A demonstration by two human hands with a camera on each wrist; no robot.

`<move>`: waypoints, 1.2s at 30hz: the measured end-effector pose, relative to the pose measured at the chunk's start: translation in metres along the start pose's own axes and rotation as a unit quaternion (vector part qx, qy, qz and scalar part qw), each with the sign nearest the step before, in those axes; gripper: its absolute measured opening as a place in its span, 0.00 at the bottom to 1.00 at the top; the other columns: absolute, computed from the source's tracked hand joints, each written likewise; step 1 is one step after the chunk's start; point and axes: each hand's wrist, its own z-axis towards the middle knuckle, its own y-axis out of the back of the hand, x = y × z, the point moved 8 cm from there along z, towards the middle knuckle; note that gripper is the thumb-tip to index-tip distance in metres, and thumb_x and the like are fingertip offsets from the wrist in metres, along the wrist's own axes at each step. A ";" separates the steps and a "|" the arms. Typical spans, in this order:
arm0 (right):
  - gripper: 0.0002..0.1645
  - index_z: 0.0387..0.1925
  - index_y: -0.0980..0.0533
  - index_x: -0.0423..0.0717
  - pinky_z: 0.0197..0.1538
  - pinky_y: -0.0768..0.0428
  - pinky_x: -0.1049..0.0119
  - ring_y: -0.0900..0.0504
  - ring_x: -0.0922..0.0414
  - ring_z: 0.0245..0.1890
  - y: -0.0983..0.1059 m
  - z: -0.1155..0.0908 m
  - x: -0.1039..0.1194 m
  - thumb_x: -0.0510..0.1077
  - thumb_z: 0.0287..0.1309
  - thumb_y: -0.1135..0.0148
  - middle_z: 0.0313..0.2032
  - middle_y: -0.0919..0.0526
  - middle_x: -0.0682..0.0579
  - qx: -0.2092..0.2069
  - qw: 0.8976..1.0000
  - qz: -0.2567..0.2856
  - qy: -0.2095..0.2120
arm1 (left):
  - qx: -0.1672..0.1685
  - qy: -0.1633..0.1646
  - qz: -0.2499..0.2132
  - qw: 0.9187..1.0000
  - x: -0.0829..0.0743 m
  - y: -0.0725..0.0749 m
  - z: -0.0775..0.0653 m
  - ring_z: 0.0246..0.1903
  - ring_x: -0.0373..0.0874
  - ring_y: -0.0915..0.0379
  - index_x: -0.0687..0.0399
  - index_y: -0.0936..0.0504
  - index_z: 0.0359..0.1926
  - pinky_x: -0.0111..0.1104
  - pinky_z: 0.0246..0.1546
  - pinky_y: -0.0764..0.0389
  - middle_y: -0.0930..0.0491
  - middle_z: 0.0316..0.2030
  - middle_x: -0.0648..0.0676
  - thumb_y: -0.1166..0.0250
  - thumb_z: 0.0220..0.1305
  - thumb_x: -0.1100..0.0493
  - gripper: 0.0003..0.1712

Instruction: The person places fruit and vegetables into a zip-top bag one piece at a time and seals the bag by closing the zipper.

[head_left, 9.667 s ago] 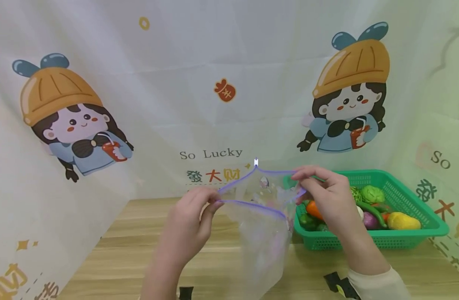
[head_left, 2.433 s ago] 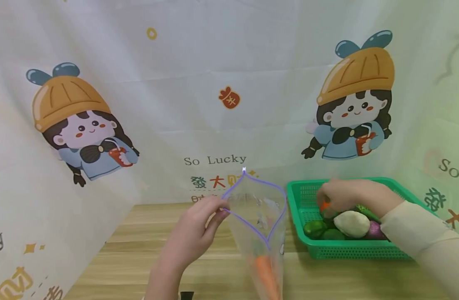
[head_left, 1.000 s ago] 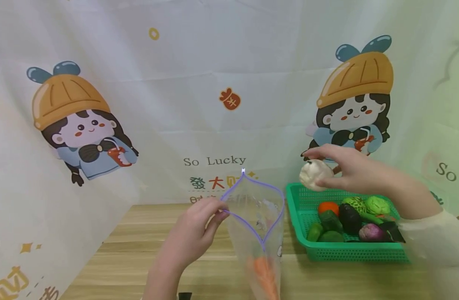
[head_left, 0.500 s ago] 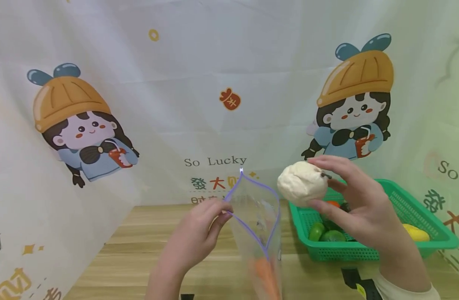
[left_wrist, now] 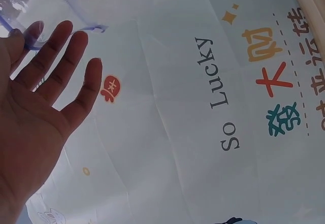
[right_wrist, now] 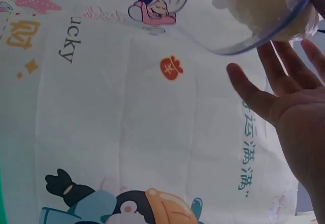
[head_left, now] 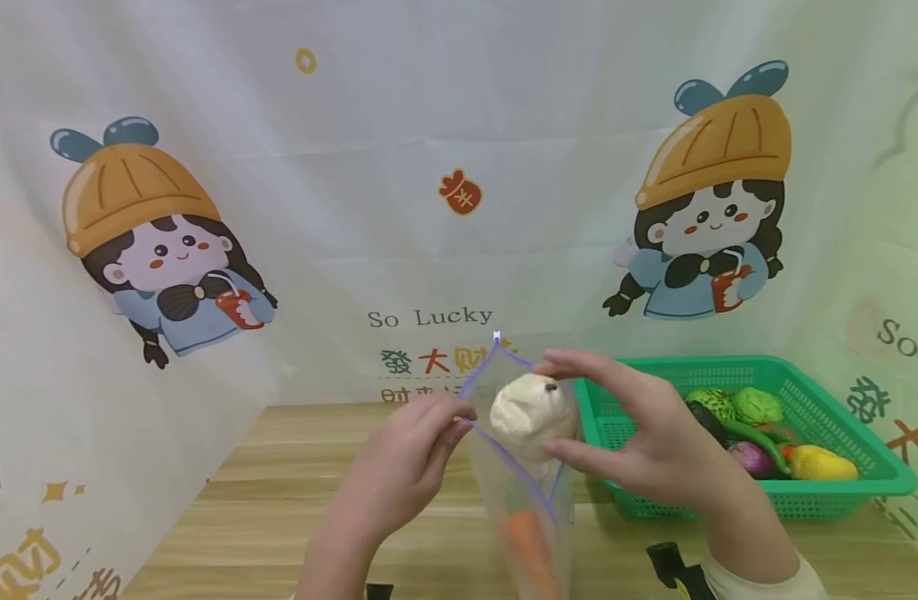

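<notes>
My left hand (head_left: 402, 458) pinches the purple-edged rim of a clear zip bag (head_left: 492, 492) between thumb and fingertips. An orange carrot (head_left: 530, 546) stands inside, low down. Gripped by the thumb and fingers of my right hand (head_left: 646, 442), a round white vegetable (head_left: 530, 412) with a dark stem is at the bag's spread mouth. In the left wrist view, the outer fingers (left_wrist: 86, 89) of the left hand spread away from the rim. The right wrist view shows the white vegetable (right_wrist: 264, 5) behind the clear film, above the right hand (right_wrist: 294, 97).
To the right, a green basket (head_left: 875, 483) holds a yellow vegetable (head_left: 822, 462), a purple one (head_left: 747, 457), a green pepper (head_left: 751, 433) and leafy green heads (head_left: 755, 406). Beneath is a wood-grain table (head_left: 241, 500); a printed cloth (head_left: 339, 208) hangs behind.
Earlier both hands held the bag, with no carrot in it; later the carrot is inside. The right hand has lifted the white vegetable from the basket and brought it left to the bag's mouth.
</notes>
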 end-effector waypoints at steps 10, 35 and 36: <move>0.36 0.70 0.25 0.50 0.58 0.13 0.63 0.11 0.62 0.53 -0.022 -0.013 -0.028 0.41 0.61 0.22 0.54 0.10 0.56 0.133 0.981 0.006 -0.144 | -0.019 -0.025 0.009 0.999 -0.004 0.000 0.001 0.38 0.39 0.21 0.51 0.19 0.45 0.31 0.43 0.16 0.16 0.37 0.46 0.37 0.77 0.60 0.01; 0.11 0.49 0.14 0.50 0.51 0.13 0.74 0.12 0.65 0.44 -0.001 -0.010 -0.035 0.36 0.68 0.31 0.45 0.09 0.58 0.022 0.987 -0.102 -0.123 | -0.055 -0.008 0.037 0.998 0.004 0.012 -0.001 0.39 0.40 0.18 0.53 0.16 0.44 0.34 0.43 0.13 0.15 0.37 0.47 0.35 0.76 0.61 0.01; 0.11 0.49 0.14 0.50 0.52 0.12 0.73 0.12 0.64 0.44 -0.002 -0.010 -0.036 0.35 0.68 0.31 0.45 0.09 0.58 0.026 0.987 -0.105 -0.118 | -0.051 -0.006 0.035 0.998 0.004 0.011 -0.001 0.39 0.39 0.18 0.53 0.16 0.44 0.34 0.43 0.13 0.15 0.37 0.47 0.34 0.75 0.62 0.01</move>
